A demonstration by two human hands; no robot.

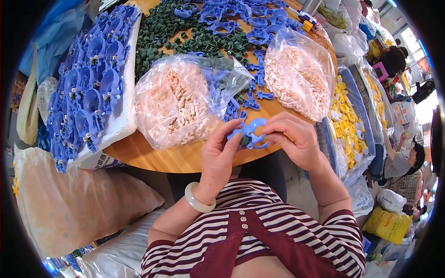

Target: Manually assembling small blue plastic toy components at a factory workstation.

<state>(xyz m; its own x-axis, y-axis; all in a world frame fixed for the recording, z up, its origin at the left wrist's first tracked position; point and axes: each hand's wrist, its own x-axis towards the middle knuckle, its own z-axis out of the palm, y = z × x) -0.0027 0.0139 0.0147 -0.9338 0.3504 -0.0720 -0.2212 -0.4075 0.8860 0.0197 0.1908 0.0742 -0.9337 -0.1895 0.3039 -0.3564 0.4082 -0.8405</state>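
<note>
Just over the table's near edge, a blue plastic toy part (254, 126) with a rounded, ring-like body is held between both hands. My left hand (219, 147), with a pale bangle at its wrist, pinches the part's left side between thumb and fingers; a bit of dark green shows by the thumb. On the other side, my right hand (293, 139) closes its fingertips on the part's rim. Beyond the hands lie small blue plastic pieces (251, 100). Clear bags of small pale pink pieces lie open to either side, a left bag (160, 99) and a right bag (296, 76).
On the round wooden table (139, 150), dark green parts (157, 28) are heaped with more blue parts (271, 18). A white tray (129, 106) of blue assemblies stands at left. Yellow parts (345, 123) fill a container at right. A large sack (83, 204) sits lower left.
</note>
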